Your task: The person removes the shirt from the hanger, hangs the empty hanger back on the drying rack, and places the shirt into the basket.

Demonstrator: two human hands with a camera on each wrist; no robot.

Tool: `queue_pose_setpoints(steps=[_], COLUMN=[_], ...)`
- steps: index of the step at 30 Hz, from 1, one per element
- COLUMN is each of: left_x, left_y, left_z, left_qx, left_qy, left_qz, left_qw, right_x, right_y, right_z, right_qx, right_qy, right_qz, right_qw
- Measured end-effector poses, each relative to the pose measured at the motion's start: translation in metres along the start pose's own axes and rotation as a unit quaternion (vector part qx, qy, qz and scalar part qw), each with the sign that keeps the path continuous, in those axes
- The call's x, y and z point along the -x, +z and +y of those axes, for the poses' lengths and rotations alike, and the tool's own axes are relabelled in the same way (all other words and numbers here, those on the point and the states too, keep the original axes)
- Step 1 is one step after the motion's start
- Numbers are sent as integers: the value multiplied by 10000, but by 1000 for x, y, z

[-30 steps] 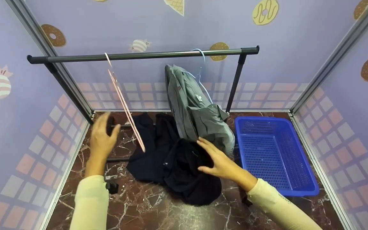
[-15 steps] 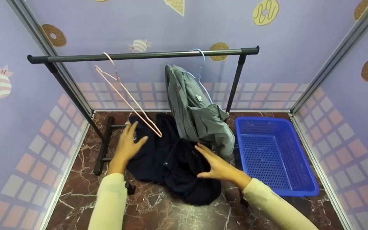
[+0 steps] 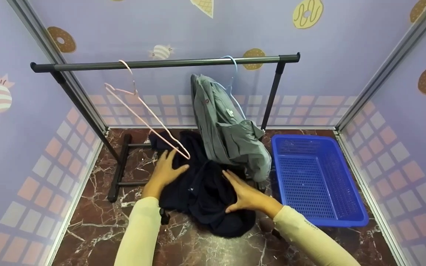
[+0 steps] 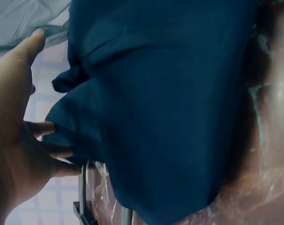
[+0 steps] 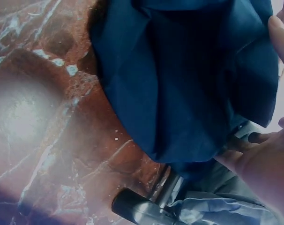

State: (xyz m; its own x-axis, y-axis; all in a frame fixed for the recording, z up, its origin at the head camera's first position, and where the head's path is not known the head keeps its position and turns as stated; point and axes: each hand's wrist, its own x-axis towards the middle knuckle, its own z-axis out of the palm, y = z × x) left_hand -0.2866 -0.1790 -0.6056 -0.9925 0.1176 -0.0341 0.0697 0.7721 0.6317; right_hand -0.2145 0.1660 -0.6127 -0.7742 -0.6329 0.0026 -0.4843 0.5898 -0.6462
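Head view shows a dark navy garment (image 3: pixel 200 184) lying crumpled on the marble floor (image 3: pixel 213 255), between both hands. The left hand (image 3: pixel 164 173) is widely spread at its left side, the right hand (image 3: pixel 244 194) likewise at its right; neither grips it. A pink hanger (image 3: pixel 135 93) hangs above.

The marbled floor (image 3: pixel 91 229) carries dark clothing (image 3: pixel 205 194), a basket (image 3: pixel 305 184), a rack (image 3: pixel 172 63).

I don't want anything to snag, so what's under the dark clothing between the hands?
Two low rack bars run in beneath its left side, and marbled floor shows along its near edge. Anything else under the dark clothing is covered from view.
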Motion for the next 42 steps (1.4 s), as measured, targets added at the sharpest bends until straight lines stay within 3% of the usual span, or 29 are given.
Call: queue_pose_setpoints(steps=[12,19,23,27,33,42], left_x=[7,9,12,15,17,12], left_y=[17,19,18,18,22,36], left_z=[-1,-1,0,-3,-9,-11], left_qx=[850,682,279,-307,-976,-1519], left_qy=[204,370,474,567,826,780], left_qz=[-930,-1450,-1654,-1658,-1398,-950], left_qw=[9918,9864,9847,9841,9819,9807], right_x=[-2,-8,-10,-12,-16,-19], right_y=[13,16,18,20,23,25], right_z=[17,21,23,25,26,27], right_qx=[125,179,304,280,288,430], right_qy=[176,258,261,287,392,445], right_qz=[85,22,39,26,83,10], right_qw=[9997,9995,9992,9992,9988,9981])
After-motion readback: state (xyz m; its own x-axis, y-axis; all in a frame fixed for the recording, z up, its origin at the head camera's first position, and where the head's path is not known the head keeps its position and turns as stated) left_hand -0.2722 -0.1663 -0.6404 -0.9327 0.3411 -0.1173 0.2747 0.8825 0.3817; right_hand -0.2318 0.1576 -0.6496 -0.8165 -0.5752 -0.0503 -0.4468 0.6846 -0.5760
